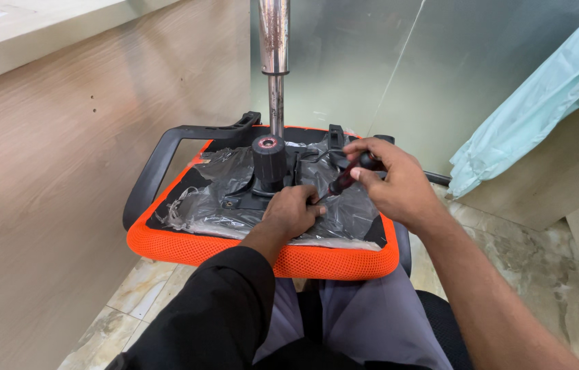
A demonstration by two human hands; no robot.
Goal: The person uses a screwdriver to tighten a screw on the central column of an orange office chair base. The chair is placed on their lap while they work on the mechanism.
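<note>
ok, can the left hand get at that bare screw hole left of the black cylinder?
Probably yes. The left hand rests on the plastic wrap just right of the screw hole, and nothing lies between them; the right hand holds the screwdriver clear.

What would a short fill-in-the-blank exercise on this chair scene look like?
1. The right hand holds a ____ with a dark red and black handle.
2. The upturned chair seat has an ____ mesh edge.
3. Clear ____ wrap covers the seat's underside, where the left hand rests.
4. A metal post rises from the ____ of the seat.

Missing words: screwdriver; orange; plastic; middle
</note>
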